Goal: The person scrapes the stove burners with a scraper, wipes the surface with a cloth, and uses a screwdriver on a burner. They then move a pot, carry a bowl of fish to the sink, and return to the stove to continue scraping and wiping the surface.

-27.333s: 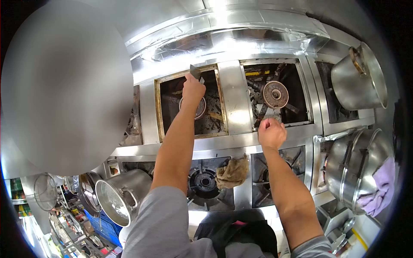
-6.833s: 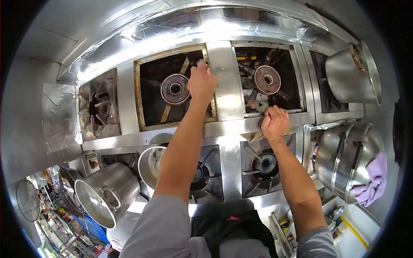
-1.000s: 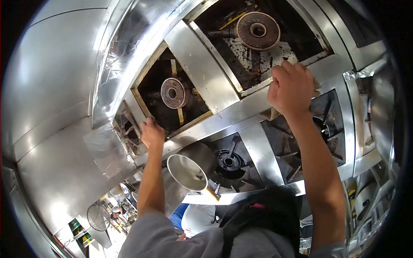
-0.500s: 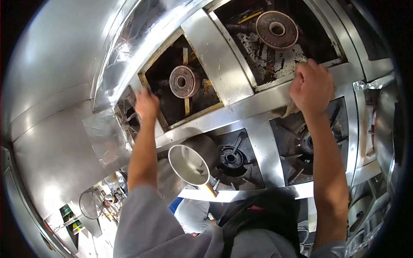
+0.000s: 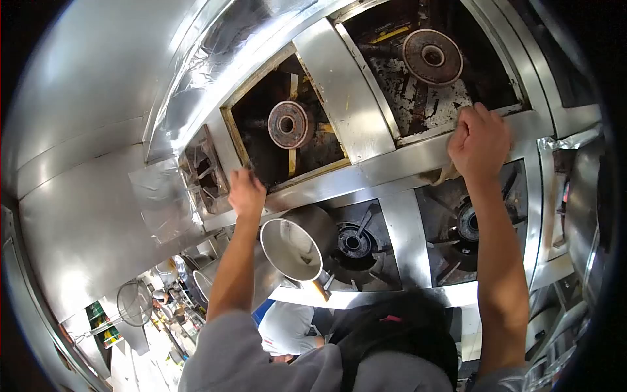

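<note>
My left hand (image 5: 247, 195) is at the near left corner of the left burner opening, its fingers curled together over the steel rim (image 5: 313, 176). Inside that opening sits a rusty round burner (image 5: 279, 136). My right hand (image 5: 480, 145) is closed in a fist at the near edge of the right opening, below a larger rusty burner (image 5: 418, 68). A tan piece of what looks like cloth (image 5: 444, 174) shows just beside and below the right fist. I cannot tell what, if anything, either hand grips.
A deep pot (image 5: 291, 251) with a wooden-looking handle stands tilted in view by the front left burner (image 5: 353, 243). Another front burner (image 5: 469, 221) lies under my right forearm. Crumpled foil (image 5: 215, 49) lines the back. A wire strainer (image 5: 134, 303) is at lower left.
My left hand has moved toward me and right, from the opening's left side to its near corner. The right fist stays at the same rim. The view has shifted slightly.
</note>
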The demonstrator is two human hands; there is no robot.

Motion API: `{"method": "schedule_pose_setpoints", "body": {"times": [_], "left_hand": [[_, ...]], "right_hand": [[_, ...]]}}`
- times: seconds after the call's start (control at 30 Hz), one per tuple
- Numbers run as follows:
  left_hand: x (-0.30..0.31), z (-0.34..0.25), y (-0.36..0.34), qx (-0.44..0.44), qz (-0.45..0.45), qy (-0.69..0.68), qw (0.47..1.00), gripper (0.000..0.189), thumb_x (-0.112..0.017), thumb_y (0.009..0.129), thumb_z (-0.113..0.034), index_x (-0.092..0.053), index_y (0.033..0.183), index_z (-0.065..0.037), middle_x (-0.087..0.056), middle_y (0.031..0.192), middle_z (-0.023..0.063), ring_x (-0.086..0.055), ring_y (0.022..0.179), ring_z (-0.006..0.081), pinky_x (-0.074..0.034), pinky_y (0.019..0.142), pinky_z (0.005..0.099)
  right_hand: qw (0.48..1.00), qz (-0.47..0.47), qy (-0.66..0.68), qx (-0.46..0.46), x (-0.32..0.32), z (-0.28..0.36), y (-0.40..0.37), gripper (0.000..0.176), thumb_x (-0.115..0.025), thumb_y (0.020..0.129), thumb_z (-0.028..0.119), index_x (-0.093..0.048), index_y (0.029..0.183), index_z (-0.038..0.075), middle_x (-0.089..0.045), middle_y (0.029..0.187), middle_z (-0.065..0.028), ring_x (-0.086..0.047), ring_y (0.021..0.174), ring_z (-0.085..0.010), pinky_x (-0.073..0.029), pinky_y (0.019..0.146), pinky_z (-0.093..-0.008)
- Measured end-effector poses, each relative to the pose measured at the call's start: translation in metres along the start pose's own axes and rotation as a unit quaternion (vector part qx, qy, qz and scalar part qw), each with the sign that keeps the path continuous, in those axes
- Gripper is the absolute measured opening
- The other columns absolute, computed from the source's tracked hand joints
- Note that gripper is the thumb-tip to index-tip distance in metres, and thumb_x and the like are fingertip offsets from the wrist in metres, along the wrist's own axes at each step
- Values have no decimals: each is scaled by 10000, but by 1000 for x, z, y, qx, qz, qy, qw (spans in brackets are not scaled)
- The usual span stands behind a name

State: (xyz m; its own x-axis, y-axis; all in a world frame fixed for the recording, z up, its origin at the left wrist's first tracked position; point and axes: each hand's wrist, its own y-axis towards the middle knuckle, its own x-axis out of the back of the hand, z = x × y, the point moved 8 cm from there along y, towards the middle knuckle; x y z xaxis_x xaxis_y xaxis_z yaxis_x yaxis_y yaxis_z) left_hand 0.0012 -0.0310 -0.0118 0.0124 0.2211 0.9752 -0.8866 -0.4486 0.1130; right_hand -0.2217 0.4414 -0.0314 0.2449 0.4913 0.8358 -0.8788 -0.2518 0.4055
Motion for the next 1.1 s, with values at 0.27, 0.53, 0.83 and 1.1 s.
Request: {"method": "schedule_pose_setpoints", "body": {"times": [0.27, 0.53, 0.83, 1.1], "left_hand": [[-10, 5, 88, -107, 50, -11, 993, 190, -663, 971, -233, -589, 1108, -123, -614, 1071, 153, -677, 902, 458, -556, 729, 565], [23, 4, -17, -263, 168, -188, 931, 290, -768, 838, -58, -723, 1114, -136, -684, 1117, 109, -616, 1039, 369, -498, 913, 484], [5, -26, -10, -263, 266, -285, 882, 255, -743, 841, -22, -710, 1088, -72, -676, 1053, 107, -577, 1043, 362, -459, 952, 463], [40, -168, -3, -364, 155, -377, 837, 265, -678, 816, -107, -685, 1073, -45, -640, 1027, 152, -554, 996, 403, -443, 919, 496]], "right_hand": [[1000, -10, -4, 7, 5, 2, 2, 78, -639, 728, 105, -595, 788, 127, -566, 815, -52, -579, 753, -315, -419, 670, -455], [1000, -27, -2, 10, 7, 9, 0, 55, -608, 747, 104, -607, 792, 135, -571, 812, -47, -580, 788, -312, -415, 713, -453], [999, -12, -34, 20, 6, 15, 8, 32, -620, 773, 118, -590, 762, 124, -579, 818, -53, -593, 820, -317, -418, 737, -451], [998, 11, -66, 15, 6, 17, 4, 32, -623, 769, 117, -592, 764, 123, -586, 813, -54, -592, 808, -331, -426, 725, -465]]}}
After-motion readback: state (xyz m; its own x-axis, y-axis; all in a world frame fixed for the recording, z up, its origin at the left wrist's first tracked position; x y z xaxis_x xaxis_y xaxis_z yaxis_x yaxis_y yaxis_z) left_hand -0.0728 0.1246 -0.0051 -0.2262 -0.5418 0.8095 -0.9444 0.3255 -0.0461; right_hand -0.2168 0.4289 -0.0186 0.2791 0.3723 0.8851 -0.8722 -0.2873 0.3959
